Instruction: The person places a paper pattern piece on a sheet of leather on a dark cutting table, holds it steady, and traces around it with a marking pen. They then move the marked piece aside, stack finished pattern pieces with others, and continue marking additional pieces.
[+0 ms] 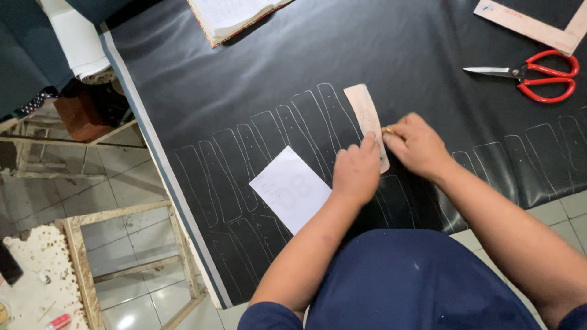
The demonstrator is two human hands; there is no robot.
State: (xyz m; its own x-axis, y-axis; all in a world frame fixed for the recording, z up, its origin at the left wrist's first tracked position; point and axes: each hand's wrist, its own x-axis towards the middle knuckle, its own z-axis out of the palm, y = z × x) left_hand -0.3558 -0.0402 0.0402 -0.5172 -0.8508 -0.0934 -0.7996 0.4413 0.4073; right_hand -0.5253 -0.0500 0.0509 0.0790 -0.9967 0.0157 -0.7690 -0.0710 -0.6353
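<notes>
Here, near the front edge of the worktop, the left hand presses flat on a long, rounded tan cardboard template lying on smooth black sheet covered with chalky outlines. Just beside it, the right hand is pinched shut on what seems a small gold-tipped marker. Red-handled scissors lie toward the far right corner.

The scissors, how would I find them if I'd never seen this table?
Start at the big black sheet covering the table, then go to its far right corner. The scissors lie there, shut, just below a pale cardboard frame. Their bright red handles are the only red thing on the sheet.
</notes>
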